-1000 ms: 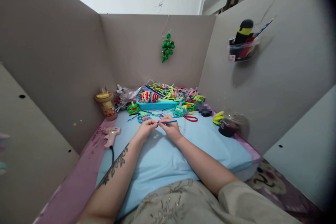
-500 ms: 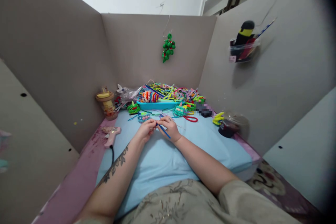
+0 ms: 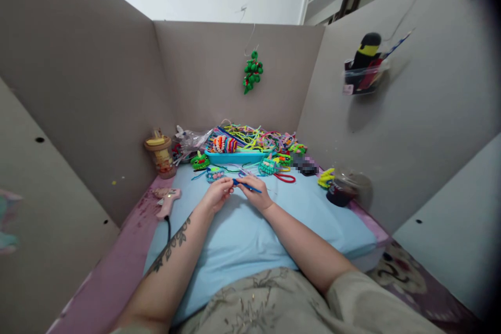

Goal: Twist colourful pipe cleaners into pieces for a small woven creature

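Observation:
Above the light blue cloth [image 3: 242, 235], my two hands meet around a dark blue pipe cleaner [image 3: 250, 187]. My left hand [image 3: 219, 193] is closed, pinching its coiled-looking end between thumb and finger. My right hand [image 3: 256, 195] is closed on it too, and the straight part runs across the fingers to the right. Just beyond my hands lie a blue-and-pink fuzzy figure [image 3: 214, 173] and a teal fuzzy figure [image 3: 269, 165]. Fine detail at the pinched end is too small to make out.
Behind stands a turquoise tray [image 3: 238, 157] heaped with coloured pipe cleaners. A pink glue gun [image 3: 168, 202] and a lidded cup [image 3: 160, 156] are at the left. To the right are a dark-filled container [image 3: 340, 191] and a blurred dark object [image 3: 303, 164]. Grey panels enclose three sides.
The free part of the blue pipe cleaner has swung up, from slanting down to the right to nearly level. My hands stay in about the same place.

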Action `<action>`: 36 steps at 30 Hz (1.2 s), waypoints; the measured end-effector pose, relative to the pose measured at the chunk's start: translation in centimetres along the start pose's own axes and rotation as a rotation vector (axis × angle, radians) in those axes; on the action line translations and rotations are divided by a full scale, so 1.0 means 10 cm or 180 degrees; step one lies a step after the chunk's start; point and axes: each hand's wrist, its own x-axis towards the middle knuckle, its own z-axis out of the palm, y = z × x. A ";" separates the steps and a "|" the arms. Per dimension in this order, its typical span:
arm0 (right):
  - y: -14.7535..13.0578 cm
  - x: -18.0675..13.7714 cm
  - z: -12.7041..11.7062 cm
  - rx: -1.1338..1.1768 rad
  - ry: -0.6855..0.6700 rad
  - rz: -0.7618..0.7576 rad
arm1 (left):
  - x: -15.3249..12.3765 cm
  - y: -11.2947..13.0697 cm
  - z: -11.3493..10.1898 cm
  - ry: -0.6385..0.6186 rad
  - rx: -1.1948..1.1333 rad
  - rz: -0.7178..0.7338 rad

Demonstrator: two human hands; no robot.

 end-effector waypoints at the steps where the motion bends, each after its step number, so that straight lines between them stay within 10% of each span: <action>1: 0.00 0.00 0.00 0.0025 -0.0027 -0.0010 | 0.00 0.00 0.00 0.0018 0.0094 0.0064; 15: 0.01 -0.02 0.02 0.0066 -0.0062 0.0190 | 0.04 -0.05 -0.02 0.0414 0.1893 0.0774; 24: 0.07 0.01 -0.01 0.1203 -0.0051 0.1792 | 0.02 -0.03 -0.02 -0.0222 0.1865 0.0704; 29: 0.11 0.00 0.01 0.1248 -0.0368 0.1760 | 0.06 -0.09 -0.04 -0.0041 0.1817 0.1081; 36: 0.13 -0.01 0.02 0.0982 -0.0525 0.1571 | 0.06 -0.10 -0.07 -0.0191 0.1688 0.0489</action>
